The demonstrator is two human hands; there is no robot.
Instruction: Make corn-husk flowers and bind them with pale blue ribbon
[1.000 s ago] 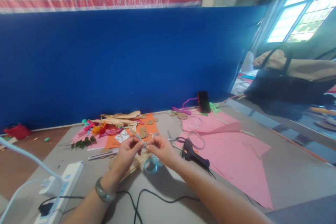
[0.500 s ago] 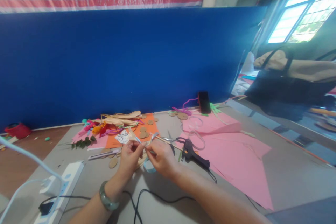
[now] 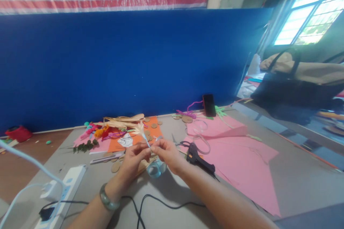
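Observation:
My left hand (image 3: pixel 133 160) and my right hand (image 3: pixel 167 153) meet above the grey table (image 3: pixel 236 200), fingertips pinched together. Between them they hold a thin stick with a pale straw tuft (image 3: pixel 140 128) at its top. A light blue ribbon (image 3: pixel 155 169) hangs in a loop just under my right hand's fingers. A green bangle (image 3: pixel 106 198) sits on my left wrist. Just right of my right hand lie a black glue gun (image 3: pixel 197 158) and scissors (image 3: pixel 180 143).
Pink paper sheets (image 3: pixel 236 154) cover the table's right side. Orange paper (image 3: pixel 134 137) with cardboard discs, straw strips and coloured pipe cleaners lies behind my hands. A white power strip (image 3: pixel 63 193) and black cables lie near left. A dark phone (image 3: pixel 209 105) leans on the blue partition.
My hands have risen slightly and the stick now points up with its straw tuft showing above my fingers. The blue ribbon loop hangs lower beneath my right hand.

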